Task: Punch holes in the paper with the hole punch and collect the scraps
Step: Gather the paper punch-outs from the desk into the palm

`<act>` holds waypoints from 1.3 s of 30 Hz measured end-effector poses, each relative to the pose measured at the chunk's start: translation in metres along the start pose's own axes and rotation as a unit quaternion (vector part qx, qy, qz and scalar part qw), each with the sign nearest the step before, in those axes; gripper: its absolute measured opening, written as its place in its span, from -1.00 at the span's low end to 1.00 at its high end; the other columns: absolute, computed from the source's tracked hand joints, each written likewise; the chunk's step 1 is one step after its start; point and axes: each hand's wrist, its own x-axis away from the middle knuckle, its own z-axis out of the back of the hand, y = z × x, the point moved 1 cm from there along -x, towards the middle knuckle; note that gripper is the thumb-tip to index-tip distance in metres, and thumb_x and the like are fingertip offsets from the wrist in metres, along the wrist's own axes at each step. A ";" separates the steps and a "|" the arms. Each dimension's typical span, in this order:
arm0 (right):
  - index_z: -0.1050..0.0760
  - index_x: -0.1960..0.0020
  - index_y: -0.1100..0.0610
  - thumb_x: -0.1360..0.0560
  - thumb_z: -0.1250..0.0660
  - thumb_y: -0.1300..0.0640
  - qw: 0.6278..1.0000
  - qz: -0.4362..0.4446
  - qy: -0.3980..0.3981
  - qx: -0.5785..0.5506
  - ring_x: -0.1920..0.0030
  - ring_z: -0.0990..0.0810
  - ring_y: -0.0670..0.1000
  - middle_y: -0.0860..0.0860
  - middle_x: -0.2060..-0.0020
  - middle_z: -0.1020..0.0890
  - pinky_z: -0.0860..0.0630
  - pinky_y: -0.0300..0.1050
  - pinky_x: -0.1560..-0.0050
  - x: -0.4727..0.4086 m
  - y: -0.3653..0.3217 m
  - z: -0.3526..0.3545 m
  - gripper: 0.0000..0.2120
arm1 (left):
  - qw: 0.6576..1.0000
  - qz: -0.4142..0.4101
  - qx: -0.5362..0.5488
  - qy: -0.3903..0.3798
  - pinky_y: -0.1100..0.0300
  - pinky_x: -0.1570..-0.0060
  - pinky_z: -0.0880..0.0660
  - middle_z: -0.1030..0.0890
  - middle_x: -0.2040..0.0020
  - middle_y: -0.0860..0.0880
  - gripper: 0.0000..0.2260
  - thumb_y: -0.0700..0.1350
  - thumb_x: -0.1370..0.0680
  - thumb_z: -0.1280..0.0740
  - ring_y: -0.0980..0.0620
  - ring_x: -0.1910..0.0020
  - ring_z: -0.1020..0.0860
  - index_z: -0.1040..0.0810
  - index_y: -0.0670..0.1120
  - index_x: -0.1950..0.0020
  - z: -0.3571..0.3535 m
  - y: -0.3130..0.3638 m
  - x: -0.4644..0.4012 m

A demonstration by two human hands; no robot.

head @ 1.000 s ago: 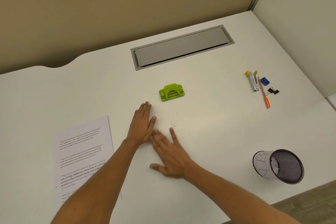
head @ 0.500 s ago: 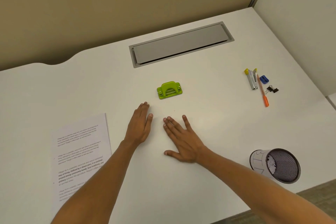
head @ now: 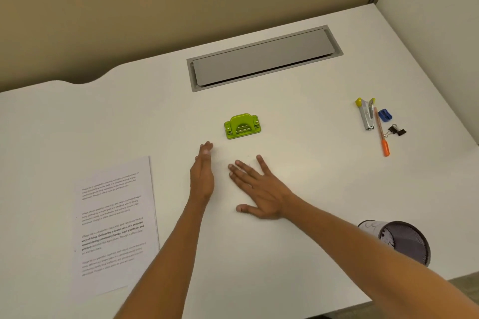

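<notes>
A lime-green hole punch (head: 242,126) stands on the white desk (head: 298,168), just beyond my hands. The printed paper sheet (head: 114,223) lies flat at the left. My left hand (head: 203,173) stands on its edge on the desk, fingers straight, holding nothing. To its right my right hand (head: 259,189) lies flat, palm down, fingers spread. A tiny white paper scrap (head: 248,156) shows on the desk by my right fingertips; any others are too small to tell.
A black mesh cup (head: 404,241) with paper in it lies tipped at the front right edge. At the right lie a stapler (head: 366,116), an orange pen (head: 381,134), a blue sharpener (head: 385,115) and a binder clip (head: 396,131). A grey cable hatch (head: 264,58) sits at the back.
My right hand has slid right, away from my left hand. My left hand has turned from flat onto its edge. The hole punch and paper have not moved.
</notes>
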 end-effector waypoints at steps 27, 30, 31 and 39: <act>-0.55 0.31 0.15 -0.21 -0.46 0.35 0.992 -0.107 0.014 0.072 0.24 -0.56 0.02 0.02 0.28 -0.58 -0.25 -0.19 0.55 0.019 -0.011 0.042 -0.85 | 0.791 0.152 0.589 -0.061 -0.28 -0.39 -0.32 -0.52 -0.36 -0.28 -0.13 0.46 -0.43 -0.20 -0.29 -0.35 -0.50 -0.40 -0.22 -0.44 -0.014 -0.023 0.029; -0.57 -0.03 0.25 -0.46 -0.21 0.39 0.980 -0.186 0.020 -0.071 -0.08 -0.52 0.14 0.13 -0.03 -0.59 -0.45 -0.04 0.25 0.012 -0.012 0.036 -0.76 | 0.781 0.162 0.597 -0.081 -0.28 -0.42 -0.29 -0.51 -0.37 -0.28 -0.13 0.46 -0.42 -0.22 -0.29 -0.37 -0.48 -0.39 -0.21 -0.44 -0.018 -0.021 0.034; -0.58 -0.13 0.24 -0.50 -0.16 0.39 0.959 -0.240 0.037 -0.146 -0.14 -0.52 0.14 0.13 -0.10 -0.61 -0.50 -0.03 0.08 0.010 -0.010 0.036 -0.69 | 0.780 0.167 0.597 -0.087 -0.28 -0.42 -0.28 -0.51 -0.38 -0.28 -0.13 0.46 -0.42 -0.22 -0.29 -0.37 -0.48 -0.39 -0.21 -0.45 -0.018 -0.020 0.035; -0.73 0.06 0.15 -0.42 -0.41 0.31 0.768 -0.342 0.168 -0.515 0.12 -0.72 0.03 0.08 0.14 -0.75 -0.63 -0.13 -0.06 0.009 -0.018 0.092 -0.83 | 0.757 0.205 0.598 -0.169 -0.08 -0.40 -0.32 -0.41 -0.45 -0.30 -0.05 0.45 -0.38 -0.30 -0.28 -0.45 -0.39 -0.30 -0.23 -0.51 -0.027 -0.002 0.034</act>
